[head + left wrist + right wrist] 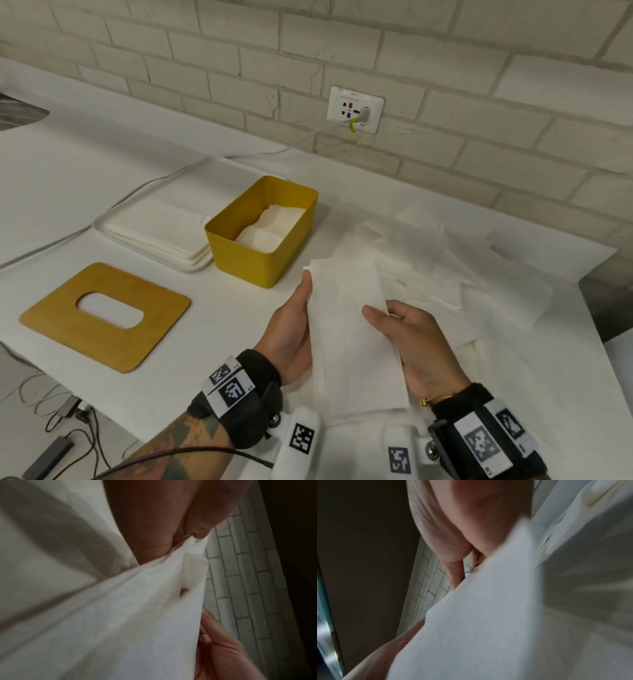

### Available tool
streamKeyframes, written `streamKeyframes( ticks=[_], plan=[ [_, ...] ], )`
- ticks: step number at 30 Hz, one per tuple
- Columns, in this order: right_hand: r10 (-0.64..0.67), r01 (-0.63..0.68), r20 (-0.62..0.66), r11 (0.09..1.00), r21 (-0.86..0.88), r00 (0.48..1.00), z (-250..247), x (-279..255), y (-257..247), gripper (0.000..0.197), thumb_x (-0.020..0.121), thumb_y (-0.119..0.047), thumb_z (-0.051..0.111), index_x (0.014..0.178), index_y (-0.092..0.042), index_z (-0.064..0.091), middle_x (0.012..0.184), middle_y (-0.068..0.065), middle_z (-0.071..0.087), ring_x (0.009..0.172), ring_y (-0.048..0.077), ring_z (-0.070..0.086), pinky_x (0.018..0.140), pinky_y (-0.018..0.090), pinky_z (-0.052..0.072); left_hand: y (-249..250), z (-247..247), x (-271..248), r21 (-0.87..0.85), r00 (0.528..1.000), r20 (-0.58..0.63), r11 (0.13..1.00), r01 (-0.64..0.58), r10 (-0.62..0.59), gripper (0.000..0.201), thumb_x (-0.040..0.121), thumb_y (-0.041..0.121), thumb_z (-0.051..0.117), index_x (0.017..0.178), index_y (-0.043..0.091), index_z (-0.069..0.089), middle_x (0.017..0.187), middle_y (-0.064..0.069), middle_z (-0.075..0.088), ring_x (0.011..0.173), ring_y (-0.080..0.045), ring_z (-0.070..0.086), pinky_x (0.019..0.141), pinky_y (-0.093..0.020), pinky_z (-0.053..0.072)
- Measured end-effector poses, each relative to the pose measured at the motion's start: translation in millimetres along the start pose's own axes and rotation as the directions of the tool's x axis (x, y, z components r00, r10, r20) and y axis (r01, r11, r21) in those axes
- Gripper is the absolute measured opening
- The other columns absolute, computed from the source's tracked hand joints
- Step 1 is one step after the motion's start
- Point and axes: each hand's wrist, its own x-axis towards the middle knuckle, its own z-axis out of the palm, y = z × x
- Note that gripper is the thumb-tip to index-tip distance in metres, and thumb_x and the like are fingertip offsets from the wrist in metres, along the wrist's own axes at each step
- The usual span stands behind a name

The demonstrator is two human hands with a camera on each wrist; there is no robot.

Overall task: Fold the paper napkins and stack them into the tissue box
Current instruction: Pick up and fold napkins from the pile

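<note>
1. I've got a folded napkin [352, 329] held up between both hands, just above the loose sheets [455, 270] spread over the counter [85, 178].
2. L hand [291, 329] is on the napkin's left edge: thumb lies straight along the top face, fingers go underneath, so it's pinching the paper.
3. R hand [414, 346] is on the right edge, thumb on top near the middle, fingers curled under, also pinching.
4. L wrist view: napkin [137, 608] fills the frame, a fingertip [184, 592] pokes over its edge. R wrist view is blurred, paper [479, 615] only.
5. Yellow box [263, 257] sits just beyond and left of the L hand, not touching it; open top, w/ folded napkins [270, 226] inside.
6. Tray [113, 219] w/ a flat stack, touching or just beside the box's left side.
7. Wooden lid [102, 315] w/ oval slot lies flat, well left of the L hand.
8. Wall socket [354, 109] w/ a cable plugged in, far behind.
</note>
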Motion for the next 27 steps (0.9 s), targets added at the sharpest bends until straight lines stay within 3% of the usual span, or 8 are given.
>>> streamKeyframes(
  ticks=[4,9,14,18,20,22,24,27],
  plan=[
    [-0.014,0.014,-0.012,1.0,0.006,1.0,4,-4,4,0.014,0.093,-0.013,0.071,0.103,-0.006,0.077,0.103,0.012,0.078,0.101,0.028,0.074,0.099,0.048,0.055,-1,2,-1,0.043,1.0,0.007,0.999,-0.011,0.011,0.07,0.099,0.067,0.029,0.139,0.017,0.058,0.128,-0.011,0.071,0.119,-0.028,0.068,0.103,-0.046,0.051],
    [-0.025,0.025,-0.027,0.999,0.022,0.999,10,-7,11,0.013,0.094,-0.013,0.07,0.104,-0.007,0.077,0.1,0.011,0.079,0.097,0.026,0.075,0.091,0.042,0.057,1,6,-6,0.088,1.0,0.026,0.996,0.002,-0.004,0.041,0.104,0.041,0.047,0.129,0.011,0.063,0.121,-0.013,0.074,0.113,-0.03,0.071,0.096,-0.043,0.058],
    [0.004,-0.005,0.029,1.0,0.007,1.0,6,-14,16,0.022,0.085,-0.008,0.078,0.106,-0.004,0.074,0.101,0.011,0.078,0.097,0.027,0.075,0.089,0.042,0.058,3,3,-4,0.111,0.999,-0.028,0.993,-0.025,0.028,0.036,0.105,0.036,0.048,0.126,0.01,0.064,0.117,-0.014,0.076,0.109,-0.031,0.073,0.094,-0.045,0.058],
    [0.109,-0.093,0.106,0.985,-0.145,0.988,-9,-32,26,0.022,0.081,-0.001,0.08,0.101,0.002,0.071,0.091,0.017,0.078,0.086,0.03,0.076,0.074,0.035,0.061,17,-4,-6,0.1,0.989,-0.086,0.989,-0.11,0.118,0.032,0.104,0.035,0.051,0.125,0.014,0.065,0.113,-0.01,0.077,0.103,-0.027,0.075,0.089,-0.044,0.057],
    [0.112,-0.091,0.091,0.973,-0.211,0.99,-22,-37,25,0.024,0.082,-0.007,0.082,0.101,0.0,0.069,0.084,0.017,0.077,0.077,0.03,0.075,0.067,0.034,0.058,23,-7,-10,0.074,0.984,-0.093,0.986,-0.146,0.153,0.028,0.104,0.033,0.053,0.123,0.017,0.065,0.112,-0.007,0.078,0.099,-0.024,0.076,0.084,-0.042,0.058],
    [0.032,-0.015,0.053,0.953,-0.303,0.998,-31,-37,16,0.036,0.077,-0.027,0.087,0.105,-0.012,0.07,0.087,0.007,0.078,0.081,0.02,0.075,0.072,0.033,0.056,24,-8,-15,0.057,0.985,-0.079,0.987,-0.152,0.156,0.029,0.103,0.034,0.053,0.124,0.018,0.065,0.112,-0.005,0.078,0.099,-0.022,0.076,0.079,-0.039,0.06],
    [-0.04,0.057,0.061,0.944,-0.326,0.997,-29,-34,5,0.054,0.066,-0.05,0.086,0.112,-0.025,0.07,0.1,-0.007,0.078,0.095,0.007,0.073,0.087,0.031,0.056,22,-3,-19,0.065,0.988,-0.045,0.988,-0.143,0.146,0.03,0.103,0.035,0.052,0.126,0.019,0.064,0.115,-0.005,0.077,0.102,-0.023,0.076,0.077,-0.039,0.063],
    [-0.017,0.058,0.185,0.974,-0.22,0.983,-11,-29,-4,0.046,0.079,-0.038,0.082,0.12,-0.022,0.069,0.111,-0.006,0.077,0.106,0.012,0.072,0.1,0.038,0.054,19,10,-24,0.076,0.99,0.045,0.988,-0.134,0.131,0.034,0.103,0.037,0.048,0.129,0.02,0.062,0.118,-0.007,0.076,0.105,-0.026,0.074,0.081,-0.042,0.064]
  ],
)
